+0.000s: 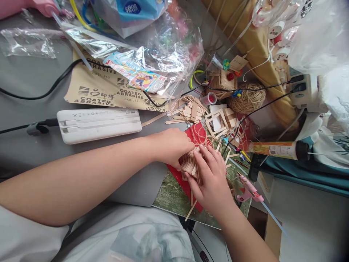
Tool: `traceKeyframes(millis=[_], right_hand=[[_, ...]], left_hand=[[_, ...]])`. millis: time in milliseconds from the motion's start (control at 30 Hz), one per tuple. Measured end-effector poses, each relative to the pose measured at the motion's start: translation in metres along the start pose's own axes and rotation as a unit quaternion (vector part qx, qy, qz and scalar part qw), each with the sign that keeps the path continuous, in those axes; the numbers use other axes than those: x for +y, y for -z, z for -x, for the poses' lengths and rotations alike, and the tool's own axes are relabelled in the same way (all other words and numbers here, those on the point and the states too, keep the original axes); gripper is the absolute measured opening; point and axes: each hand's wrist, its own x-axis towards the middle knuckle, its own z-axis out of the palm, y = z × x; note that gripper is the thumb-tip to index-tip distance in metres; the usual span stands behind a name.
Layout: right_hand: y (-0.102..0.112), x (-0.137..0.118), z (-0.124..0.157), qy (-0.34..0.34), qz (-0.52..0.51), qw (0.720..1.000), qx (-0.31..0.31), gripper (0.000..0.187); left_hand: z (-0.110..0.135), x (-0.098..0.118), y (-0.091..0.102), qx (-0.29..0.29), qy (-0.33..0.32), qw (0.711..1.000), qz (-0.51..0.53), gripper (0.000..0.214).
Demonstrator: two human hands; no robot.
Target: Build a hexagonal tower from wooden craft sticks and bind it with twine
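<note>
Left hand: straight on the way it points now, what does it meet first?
The stack of wooden sticks, which the left hand appears to touch. The right hand comes next, on the stack's far side; exact depth there is unclear from this one view.

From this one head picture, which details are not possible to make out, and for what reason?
In the head view:
- Parts of the stick stack: covered by the left hand and right hand.
- Upper part of the abrasive sheet: under plastic wrapping.
- Pink object: cut off by the upper left edges.
- Print on the white power bank: too small.
</note>
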Motion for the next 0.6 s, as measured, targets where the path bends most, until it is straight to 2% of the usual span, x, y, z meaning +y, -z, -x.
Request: traceKeyframes(millis=[167,267,400,467,533,600], right_hand=[[0.004,0.000,0.004,0.016,-0.018,1.000,-0.008,0.087],[0.020,0.003,0.006,0.003,-0.067,0.998,-0.017,0.091],[0.045,0.019,0.005,-0.060,-0.130,0.990,0.001,0.099],[0.051,0.030,0.001,-0.085,-0.120,0.989,-0.033,0.114],[0.052,0.038,-0.005,-0.102,-0.109,0.984,-0.097,0.127],[0.049,0.040,-0.010,-0.107,-0.114,0.976,-0.149,0.129]], left_hand=[[-0.001,-0.001,0.000,-0.003,0.004,1.000,0.003,0.056],[-0.001,0.000,0.002,-0.006,0.006,1.000,0.002,0.049],[0.001,0.001,0.006,-0.011,0.004,1.000,0.011,0.042],[0.001,-0.001,0.008,-0.011,0.001,1.000,0.023,0.041],[0.001,-0.004,0.008,-0.014,0.000,0.999,0.034,0.034],[0.000,-0.007,0.007,-0.024,0.000,0.999,0.042,0.024]])
